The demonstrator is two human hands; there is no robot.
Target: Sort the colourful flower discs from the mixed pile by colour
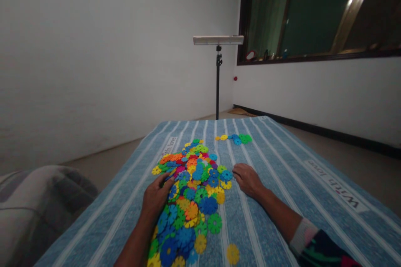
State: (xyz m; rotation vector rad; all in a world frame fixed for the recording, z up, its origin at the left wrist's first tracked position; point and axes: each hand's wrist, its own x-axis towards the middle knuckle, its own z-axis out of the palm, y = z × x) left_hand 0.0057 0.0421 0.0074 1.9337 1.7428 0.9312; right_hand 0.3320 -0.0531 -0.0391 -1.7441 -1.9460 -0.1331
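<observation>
A person's two bare hands frame a pile [191, 194] of colorful notched discs on a bench [272, 229] draped in blue-and-white striped cloth. The left hand [156, 192] rests against the pile's left edge, its fingers reaching onto the discs, thumb and forefinger slightly parted; whether they grip one cannot be told. The right hand [247, 179] lies on the cloth just beside the pile's right edge, fingers bent and close together near a blue disc [226, 175]; whether anything is held is hidden from view.

The pile, in blue, green, yellow, orange and red, runs from the near edge of view up between the hands. Beyond it, toward the far end, sits a smaller row [237, 139] of yellow, blue and green discs. One yellow disc [233, 254] lies alone in the foreground. Behind the bench, a flat panel [218, 40] tops a black stand [217, 87], left of a dark-framed window [313, 12].
</observation>
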